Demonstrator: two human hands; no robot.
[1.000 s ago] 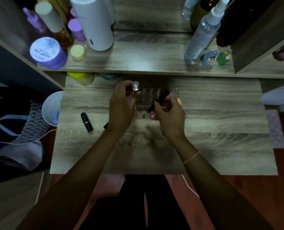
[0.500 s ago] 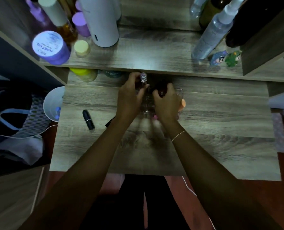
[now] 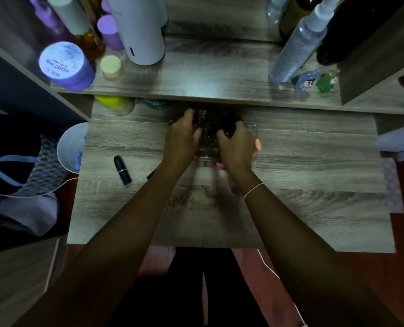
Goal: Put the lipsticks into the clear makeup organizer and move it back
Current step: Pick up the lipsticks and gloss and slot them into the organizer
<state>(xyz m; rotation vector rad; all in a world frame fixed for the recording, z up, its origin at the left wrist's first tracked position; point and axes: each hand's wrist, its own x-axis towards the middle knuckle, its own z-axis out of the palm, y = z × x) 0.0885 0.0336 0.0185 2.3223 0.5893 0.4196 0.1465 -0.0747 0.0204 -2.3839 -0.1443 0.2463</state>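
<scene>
The clear makeup organizer stands on the wooden desk near its back edge, mostly covered by my hands. My left hand is closed on a lipstick with a shiny clear cap over the organizer's far left part. On the organizer's right side, my right hand curls around a dark lipstick. A black lipstick lies loose on the desk to the left. Another dark item peeks out under my left wrist. Pink and orange pieces show beside my right hand.
A raised shelf behind the desk carries a white bottle, a purple jar, a spray bottle and two small figurines. A yellow-lidded jar sits under the shelf. A white bin stands left of the desk.
Both hands have moved toward the back of the desk over the organizer. The dark lipstick in my right hand went from slanted to sunk down among the compartments.
</scene>
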